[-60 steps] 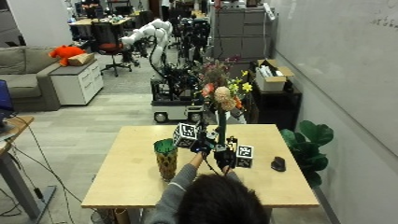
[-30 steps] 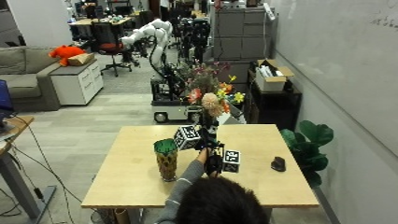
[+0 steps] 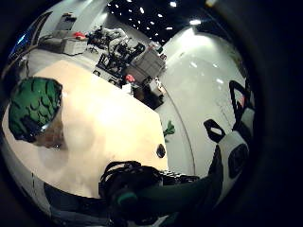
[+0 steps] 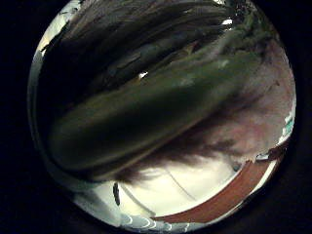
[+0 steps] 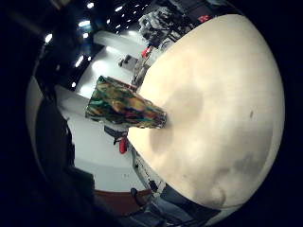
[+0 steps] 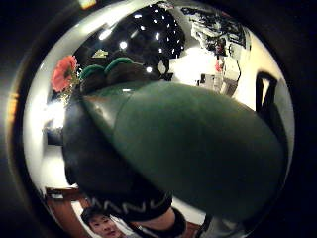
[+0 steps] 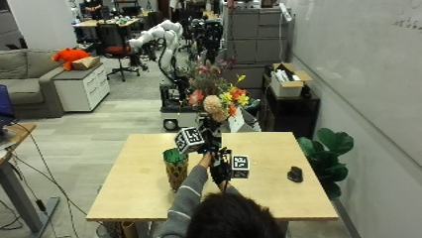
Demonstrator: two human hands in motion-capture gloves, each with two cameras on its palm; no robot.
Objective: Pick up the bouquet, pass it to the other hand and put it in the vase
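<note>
Bouquet (image 7: 216, 101) upright, blooms up; both hands (image 7: 214, 158) grip stems.

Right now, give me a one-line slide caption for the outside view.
Seated person holds a bouquet upright in both gloved hands above a wooden table, beside a green-topped vase.

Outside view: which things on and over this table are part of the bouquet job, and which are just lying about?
Part of the job:
- bouquet, held up over the table
- vase, standing on the table
- left hand and right hand, both on the stems

Lying about:
- small dark object near the table's right edge
</note>
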